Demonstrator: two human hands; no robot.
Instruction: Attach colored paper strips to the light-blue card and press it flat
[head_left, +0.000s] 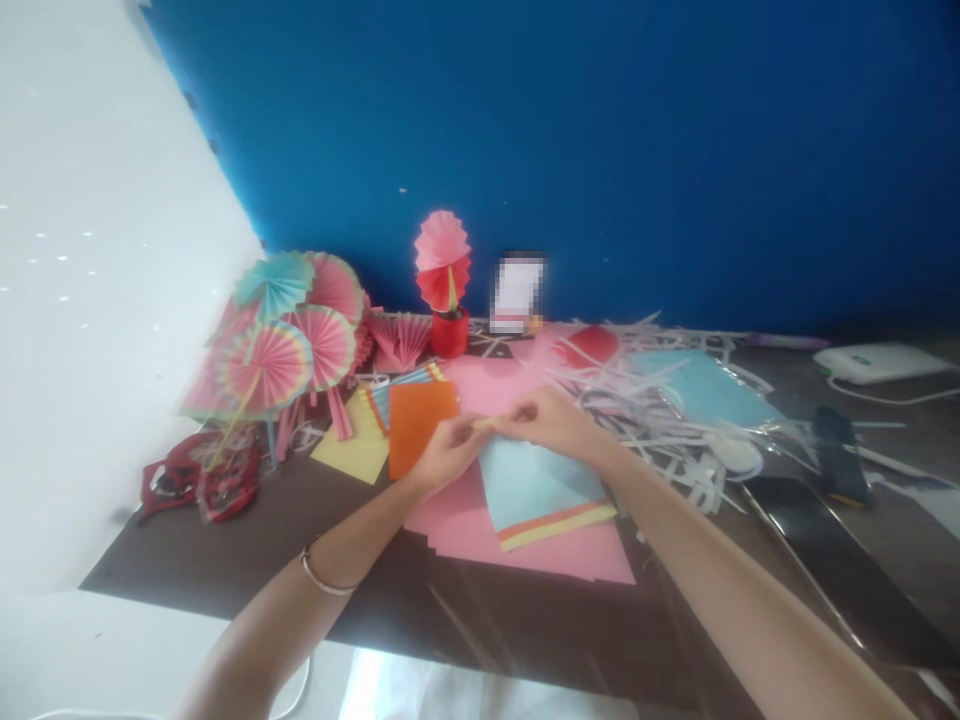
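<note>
Above the middle of the dark table (300, 560), both hands meet at the far edge of a layered sheet (547, 485), light blue on top with orange and yellow bands showing along its near edge. The left hand (450, 447) has its thumb and fingers closed on a pale yellowish bit at that edge, and the right hand (551, 420) pinches just beside it, fingers curled; blur hides the exact fold. Beneath the layered sheet lie large pink sheets (517, 560). An orange sheet (412, 420) lies near the left hand, with a yellow sheet (349, 450) and a striped pleated paper (416, 378) next to it. Farther left, several pleated paper fans (266, 365) cluster together behind a red bundle (229, 480). At the back, a pink-and-red fan (442, 255) stands upright in a red pot (450, 335). White paper strips (697, 480) are strewn to the right, near a dark phone (840, 560) lying flat.
</note>
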